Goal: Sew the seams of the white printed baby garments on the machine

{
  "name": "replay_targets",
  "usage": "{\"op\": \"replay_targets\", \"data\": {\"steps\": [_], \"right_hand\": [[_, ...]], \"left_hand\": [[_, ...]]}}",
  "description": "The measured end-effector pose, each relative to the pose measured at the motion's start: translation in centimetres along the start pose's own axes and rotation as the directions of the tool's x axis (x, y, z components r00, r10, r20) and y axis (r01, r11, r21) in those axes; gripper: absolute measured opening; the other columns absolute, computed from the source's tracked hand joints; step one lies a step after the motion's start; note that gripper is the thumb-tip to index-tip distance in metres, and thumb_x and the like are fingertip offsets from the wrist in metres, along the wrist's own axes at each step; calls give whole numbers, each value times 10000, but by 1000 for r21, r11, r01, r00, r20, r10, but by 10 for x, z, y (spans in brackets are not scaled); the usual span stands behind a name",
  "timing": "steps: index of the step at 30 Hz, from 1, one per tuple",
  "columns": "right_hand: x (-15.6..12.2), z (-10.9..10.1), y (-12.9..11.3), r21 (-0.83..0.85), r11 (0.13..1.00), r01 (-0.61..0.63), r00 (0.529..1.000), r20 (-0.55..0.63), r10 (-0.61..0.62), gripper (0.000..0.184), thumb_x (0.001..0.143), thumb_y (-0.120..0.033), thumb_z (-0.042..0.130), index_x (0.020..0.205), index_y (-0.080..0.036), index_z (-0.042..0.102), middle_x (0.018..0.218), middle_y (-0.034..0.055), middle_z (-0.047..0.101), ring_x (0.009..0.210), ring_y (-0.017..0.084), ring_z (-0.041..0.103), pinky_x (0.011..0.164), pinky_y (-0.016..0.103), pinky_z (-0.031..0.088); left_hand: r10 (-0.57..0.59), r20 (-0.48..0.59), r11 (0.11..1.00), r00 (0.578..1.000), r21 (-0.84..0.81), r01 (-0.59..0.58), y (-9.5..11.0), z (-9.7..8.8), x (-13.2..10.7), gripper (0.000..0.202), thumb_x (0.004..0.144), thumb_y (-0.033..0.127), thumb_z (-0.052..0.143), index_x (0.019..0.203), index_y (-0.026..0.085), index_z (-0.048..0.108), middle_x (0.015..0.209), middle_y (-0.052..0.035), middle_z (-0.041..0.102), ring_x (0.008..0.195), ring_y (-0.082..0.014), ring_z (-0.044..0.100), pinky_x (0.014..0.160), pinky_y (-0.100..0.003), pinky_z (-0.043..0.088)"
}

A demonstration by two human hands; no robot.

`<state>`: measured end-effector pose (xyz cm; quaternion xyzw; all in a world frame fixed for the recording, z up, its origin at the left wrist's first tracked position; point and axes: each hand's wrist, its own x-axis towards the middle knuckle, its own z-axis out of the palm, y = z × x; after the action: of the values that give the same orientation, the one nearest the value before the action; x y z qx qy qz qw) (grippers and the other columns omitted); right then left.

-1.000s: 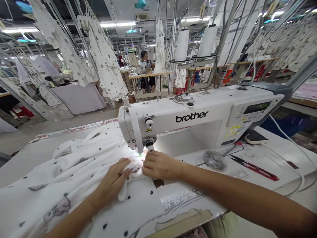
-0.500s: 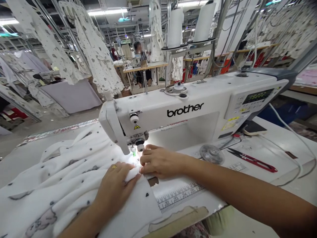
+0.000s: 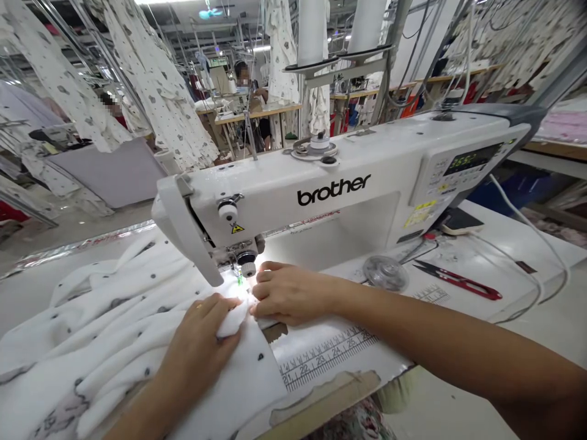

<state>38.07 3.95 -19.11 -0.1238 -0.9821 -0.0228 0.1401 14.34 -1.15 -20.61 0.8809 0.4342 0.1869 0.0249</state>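
A white fabric with dark dots (image 3: 114, 318) lies in soft folds across the sewing table, under my hands. My left hand (image 3: 197, 345) grips a raised fold of it (image 3: 233, 319), just in front of the presser foot. My right hand (image 3: 288, 293) pinches the fabric's edge beside that fold, close under the needle area. The lit presser foot (image 3: 239, 279) of the white Brother sewing machine (image 3: 330, 189) sits just beyond my fingertips. Its needle plate is hidden by my hands and the cloth.
A printed measuring scale (image 3: 321, 357) runs along the table's front, and red-handled thread snips (image 3: 458, 281) lie to the right beside a clear plastic disc (image 3: 385, 273). Thread cones (image 3: 312, 30) stand behind the machine. Dotted garments (image 3: 156, 85) hang overhead, and a co-worker (image 3: 243, 79) sits at a distant table.
The whole view has slid left and up as my head turned. My hands have drawn closer around the fabric fold, which now stands up between them near the presser foot.
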Motion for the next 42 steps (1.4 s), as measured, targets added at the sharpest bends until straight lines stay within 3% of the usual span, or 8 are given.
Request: {"op": "replay_targets", "data": {"steps": [5, 9, 11, 14, 19, 28, 36, 42], "right_hand": [[0, 0, 0, 1, 1000, 1, 1000, 11, -1, 122, 928, -186, 560, 914, -224, 675, 779, -21, 591, 805, 158, 507, 972, 330, 324], [0, -1, -1, 2, 1000, 8, 1000, 10, -8, 126, 922, -184, 553, 844, -215, 647, 770, -21, 587, 790, 155, 500, 953, 327, 334], [-1, -1, -2, 10, 1000, -4, 1000, 9, 4, 145, 925, -191, 547, 808, -211, 631, 766, -25, 587, 773, 150, 494, 950, 321, 336], [-2, 0, -2, 15, 999, -38, 999, -28, 38, 193, 959, -217, 511, 806, -194, 625, 833, -9, 622, 807, 151, 505, 960, 322, 340], [-2, 4, -4, 81, 994, -70, 993, -94, 77, 196, 992, -262, 512, 1144, -180, 605, 1203, 40, 635, 1040, 166, 529, 996, 331, 336], [6, 5, -5, 22, 957, -289, 956, -37, 289, 179, 975, -344, 551, 1021, -191, 633, 1039, 12, 679, 975, 193, 507, 1019, 360, 252], [1, 8, 3, -4, 986, -166, 982, -93, 165, 190, 1001, -286, 491, 982, -194, 657, 916, 10, 668, 882, 177, 478, 988, 333, 293], [1, 7, 3, -27, 981, -191, 977, -103, 188, 192, 989, -247, 502, 947, -181, 677, 916, 11, 668, 910, 186, 493, 1009, 339, 287]], "left_hand": [[279, -44, 941, 959, 211, -264, 2, -3, -3, 448, 778, -5, 439, 1166, 177, 568, 887, -46, 615, 789, -211, 581, 782, -371, 418], [390, -31, 891, 920, 264, -369, 7, -8, 2, 440, 782, -7, 414, 1161, 143, 577, 1054, -97, 653, 1006, -264, 586, 940, -431, 412], [385, -8, 901, 923, 221, -374, 7, -9, 2, 468, 776, -5, 407, 1189, 142, 571, 1150, -101, 645, 1129, -267, 553, 1017, -431, 401], [345, 34, 921, 938, 180, -345, 3, -8, -1, 570, 713, -32, 401, 1233, 134, 562, 1195, -97, 638, 1142, -248, 558, 1001, -399, 459], [328, 10, 926, 945, 193, -323, 0, -2, -4, 569, 700, -54, 393, 1207, 116, 589, 1193, -114, 649, 1125, -251, 587, 975, -413, 517], [349, 6, 922, 937, 177, -344, -21, 0, 16, 516, 732, -56, 395, 1174, 113, 600, 1125, -108, 685, 1055, -252, 623, 910, -413, 559], [339, 34, 924, 940, 175, -340, -15, -4, 17, 524, 752, -62, 411, 1203, 137, 590, 1111, -102, 655, 1060, -264, 583, 919, -435, 527], [333, 30, 931, 942, 149, -334, -17, -4, 17, 548, 727, -63, 406, 1207, 138, 575, 1105, -91, 658, 1030, -243, 582, 928, -416, 509]]}}
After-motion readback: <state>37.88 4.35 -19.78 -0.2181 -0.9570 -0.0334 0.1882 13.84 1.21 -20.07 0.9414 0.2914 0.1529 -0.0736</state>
